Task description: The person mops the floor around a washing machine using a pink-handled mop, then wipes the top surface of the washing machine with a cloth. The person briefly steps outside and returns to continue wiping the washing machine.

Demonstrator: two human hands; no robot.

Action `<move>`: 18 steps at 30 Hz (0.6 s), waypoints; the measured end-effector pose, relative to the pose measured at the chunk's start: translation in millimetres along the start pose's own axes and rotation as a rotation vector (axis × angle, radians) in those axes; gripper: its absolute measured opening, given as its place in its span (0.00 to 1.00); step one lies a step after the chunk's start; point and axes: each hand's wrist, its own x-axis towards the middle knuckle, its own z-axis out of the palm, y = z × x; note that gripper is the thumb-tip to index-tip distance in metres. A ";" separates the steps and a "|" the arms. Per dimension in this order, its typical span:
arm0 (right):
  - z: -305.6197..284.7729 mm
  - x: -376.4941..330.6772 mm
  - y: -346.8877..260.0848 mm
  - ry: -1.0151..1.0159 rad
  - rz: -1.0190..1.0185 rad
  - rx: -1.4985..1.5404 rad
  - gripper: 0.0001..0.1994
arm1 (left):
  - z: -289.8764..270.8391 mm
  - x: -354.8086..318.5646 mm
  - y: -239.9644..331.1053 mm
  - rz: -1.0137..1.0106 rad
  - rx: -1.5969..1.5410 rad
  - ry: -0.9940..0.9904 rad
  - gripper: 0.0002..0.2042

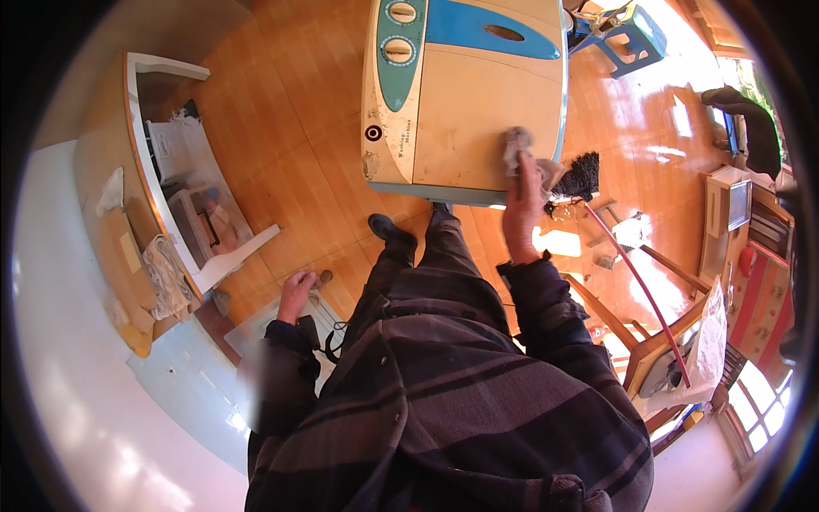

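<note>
A cream washing machine (478,119) stands ahead of me, with a blue panel and two dials on a green strip at its left. Near the right front corner of its top, my right hand (522,205) presses down on a crumpled greyish-white cloth (516,147). The fingers are closed on this cloth, and part of it shows beside the hand by the machine's edge. Low at my left side hangs my left hand (296,293), its fingers curled and no held thing showing. Dirt marks the machine's front left corner.
At right, a mop (580,177) with a dark head and a red handle leans near a wooden chair (636,367). A blue plastic stool (636,43) stands far right. White-edged shelving (134,128) with bins is at left. My feet are close to the machine.
</note>
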 end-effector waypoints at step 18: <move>96.8 182.0 -46.4 -0.194 -0.442 -0.369 0.29 | 47.0 -41.4 4.3 -0.047 -0.151 0.095 0.16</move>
